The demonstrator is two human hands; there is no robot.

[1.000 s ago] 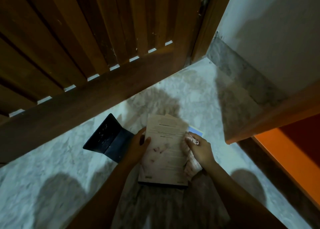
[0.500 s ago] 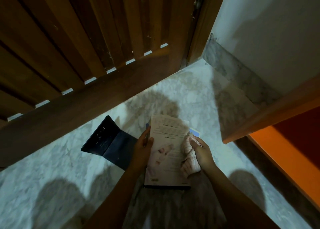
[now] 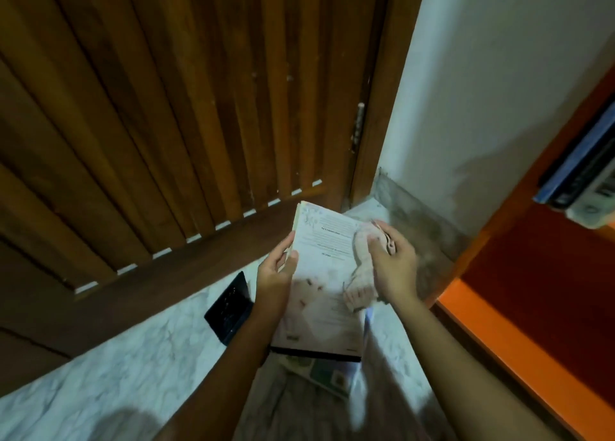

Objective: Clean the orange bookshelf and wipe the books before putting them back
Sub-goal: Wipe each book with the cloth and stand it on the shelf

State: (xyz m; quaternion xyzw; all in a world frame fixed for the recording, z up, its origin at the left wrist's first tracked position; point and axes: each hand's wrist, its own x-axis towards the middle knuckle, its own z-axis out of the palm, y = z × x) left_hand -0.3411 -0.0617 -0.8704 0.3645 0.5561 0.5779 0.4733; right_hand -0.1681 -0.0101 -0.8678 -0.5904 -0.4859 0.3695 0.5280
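The paperback book (image 3: 321,310), held up left of the orange bookshelf (image 3: 492,327), looks light and bendy; left hand (image 3: 276,274) curls round its left edge, the sensible hold; right hand (image 3: 394,267) clutches a cloth (image 3: 361,274) against the cover.

The left hand (image 3: 273,275) and right hand (image 3: 394,269) have lifted the book (image 3: 321,267) higher, the cloth (image 3: 361,275) sliding up its cover

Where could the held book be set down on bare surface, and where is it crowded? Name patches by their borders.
Free: marble floor left of the dark book, along the wooden door; orange shelf board right of the right hand. Crowded: beneath the held book and cloth, where other books lie.
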